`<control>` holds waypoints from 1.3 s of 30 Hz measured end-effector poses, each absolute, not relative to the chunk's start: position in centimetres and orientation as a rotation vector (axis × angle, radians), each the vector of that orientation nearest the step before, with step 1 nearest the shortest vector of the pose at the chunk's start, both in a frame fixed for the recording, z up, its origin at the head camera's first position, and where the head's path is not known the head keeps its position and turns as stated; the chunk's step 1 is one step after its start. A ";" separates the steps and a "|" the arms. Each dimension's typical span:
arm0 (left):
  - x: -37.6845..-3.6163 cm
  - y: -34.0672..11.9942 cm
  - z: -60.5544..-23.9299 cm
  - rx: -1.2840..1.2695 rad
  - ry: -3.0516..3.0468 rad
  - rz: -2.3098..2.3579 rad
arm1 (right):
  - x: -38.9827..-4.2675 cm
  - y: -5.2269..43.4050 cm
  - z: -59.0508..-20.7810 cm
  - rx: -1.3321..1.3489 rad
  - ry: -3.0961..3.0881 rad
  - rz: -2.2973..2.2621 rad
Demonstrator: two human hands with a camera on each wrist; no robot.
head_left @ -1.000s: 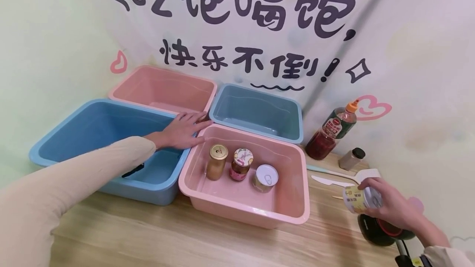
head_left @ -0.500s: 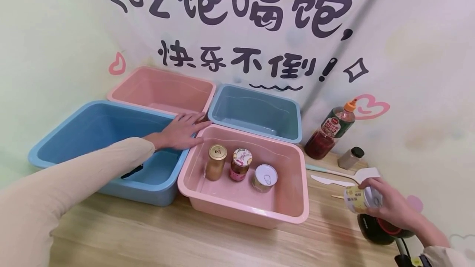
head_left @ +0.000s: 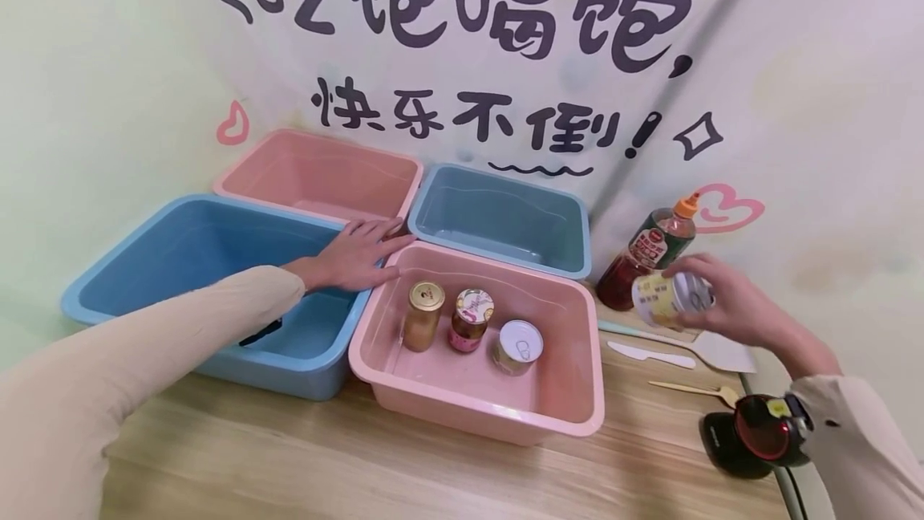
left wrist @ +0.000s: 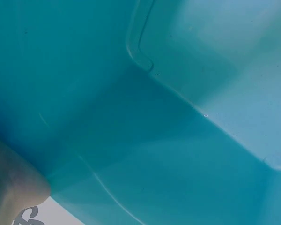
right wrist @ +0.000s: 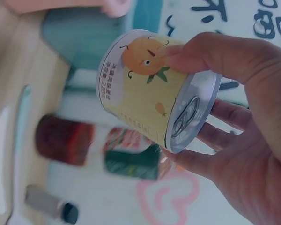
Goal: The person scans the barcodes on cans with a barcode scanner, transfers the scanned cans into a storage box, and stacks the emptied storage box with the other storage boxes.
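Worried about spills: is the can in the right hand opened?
Sealed. The yellow can keeps its pull-tab lid intact in the right hand.

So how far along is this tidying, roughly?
Three containers already stand in the near pink plastic bin: two glass jars and a silver-topped tin. The right hand holds a yellow-labelled can in the air beside it. The sauce bottle and utensils remain on the table.

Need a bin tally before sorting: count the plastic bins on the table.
4: big blue bin front left under the left hand, pink bin behind it, small blue bin back right, front pink bin holding jars. None looks hidden.
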State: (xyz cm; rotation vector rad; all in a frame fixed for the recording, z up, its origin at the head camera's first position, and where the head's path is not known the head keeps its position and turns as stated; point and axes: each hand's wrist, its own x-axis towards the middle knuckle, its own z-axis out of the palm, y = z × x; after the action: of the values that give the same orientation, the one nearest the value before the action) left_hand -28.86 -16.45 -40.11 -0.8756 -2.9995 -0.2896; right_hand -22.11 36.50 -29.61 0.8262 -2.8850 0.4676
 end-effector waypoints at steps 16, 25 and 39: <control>-28.8 -16.4 -40.0 -0.870 -3.003 -0.304 | -31.1 25.9 -27.2 0.709 -3.037 0.643; -28.7 -16.4 -39.9 -0.863 -3.005 -0.309 | -35.3 20.0 -30.0 0.904 -3.017 0.704; -28.9 -16.5 -40.2 -0.866 -3.010 -0.281 | -39.8 14.7 -35.6 1.035 -3.191 0.611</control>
State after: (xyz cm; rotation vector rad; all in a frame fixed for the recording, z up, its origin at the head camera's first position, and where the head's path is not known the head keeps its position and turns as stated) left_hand -28.87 -16.52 -40.23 -0.8659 -3.0100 -0.2807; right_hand -39.83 14.67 -35.60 1.0350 -3.1912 0.6108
